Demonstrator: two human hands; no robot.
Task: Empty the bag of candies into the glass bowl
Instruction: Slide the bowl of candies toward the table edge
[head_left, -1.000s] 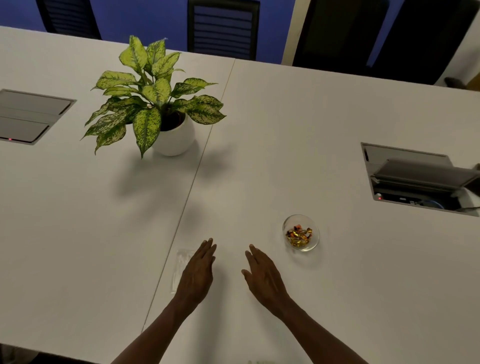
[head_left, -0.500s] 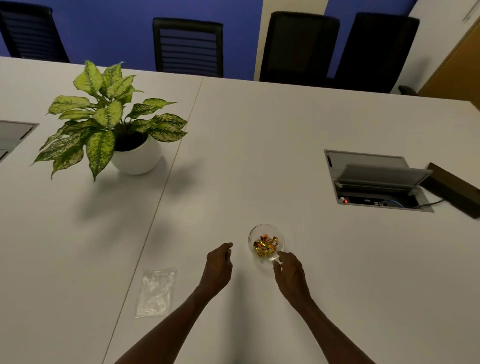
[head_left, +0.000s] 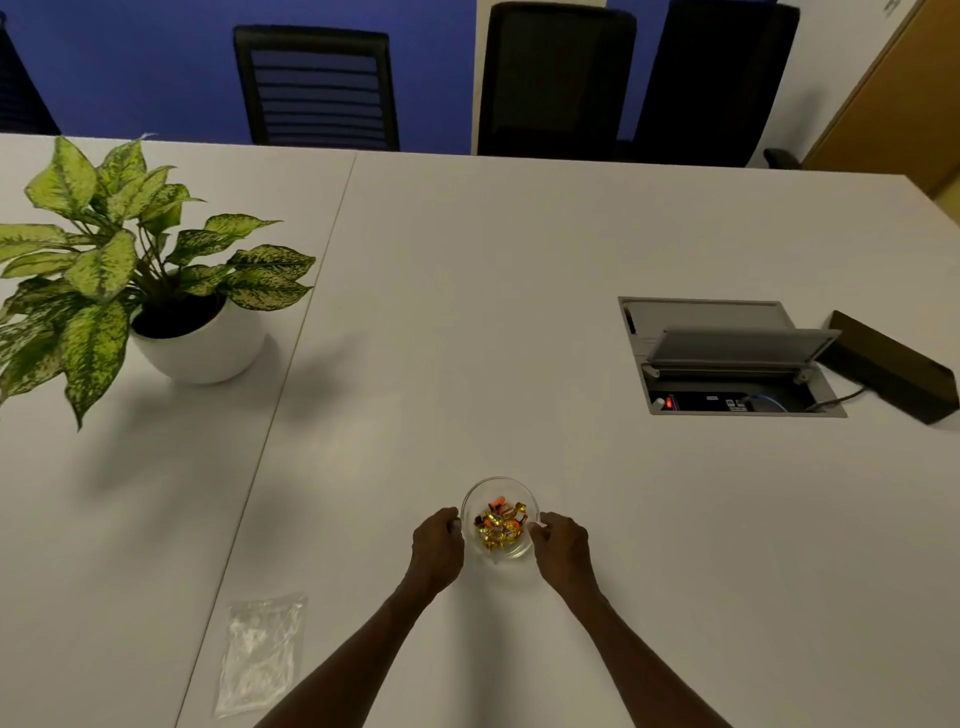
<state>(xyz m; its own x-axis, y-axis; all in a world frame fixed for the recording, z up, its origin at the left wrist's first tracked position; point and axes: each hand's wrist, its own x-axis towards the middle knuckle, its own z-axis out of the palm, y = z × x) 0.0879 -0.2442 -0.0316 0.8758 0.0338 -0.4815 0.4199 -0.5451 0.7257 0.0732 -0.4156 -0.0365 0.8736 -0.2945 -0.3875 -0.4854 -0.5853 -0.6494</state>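
A small glass bowl (head_left: 500, 488) stands on the white table, holding several gold and orange wrapped candies (head_left: 500, 523). My left hand (head_left: 435, 551) grips the bowl's left side and my right hand (head_left: 563, 548) grips its right side, fingers curled on the rim. A clear plastic bag (head_left: 261, 652) lies flat on the table to the lower left, away from both hands, and looks empty.
A potted plant in a white pot (head_left: 200, 349) stands at the far left. An open cable hatch (head_left: 727, 358) is set into the table at the right, with a dark box (head_left: 891, 366) beside it. Black chairs (head_left: 317, 88) line the far edge.
Both hands moved from flat on the table to the bowl; the right reached it first, then the left closed on the other side. The view shifted, so the bowl now sits centred.
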